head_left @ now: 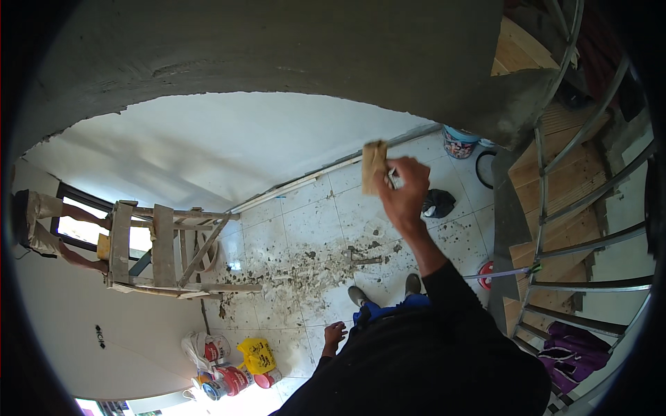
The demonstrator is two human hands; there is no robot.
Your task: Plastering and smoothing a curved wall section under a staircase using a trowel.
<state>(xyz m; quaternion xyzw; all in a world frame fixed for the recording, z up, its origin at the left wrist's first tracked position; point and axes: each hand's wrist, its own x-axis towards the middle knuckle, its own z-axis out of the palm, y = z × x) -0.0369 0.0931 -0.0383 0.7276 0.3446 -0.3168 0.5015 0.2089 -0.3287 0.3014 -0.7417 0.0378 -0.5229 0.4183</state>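
Observation:
My right hand [407, 186] is raised in front of me, its fingers closed on a tan rectangular block [373, 168]. The block's exact material is hard to make out. Beyond it spreads a curved, grey plastered surface [298, 52] with a ragged lower edge; a gap shows between block and plaster in this view. My left hand [335, 335] hangs low beside my body, fingers loosely curled and apart, with nothing visible in it.
Another person [41, 218] stands by a wooden scaffold [166, 243] at left. Plaster debris [298, 277] litters the tiled floor. Buckets [232, 380] and a yellow bag [257, 356] sit lower left. A metal railing [541, 173] and wooden stairs [562, 187] rise at right. A black bag [439, 203] lies ahead.

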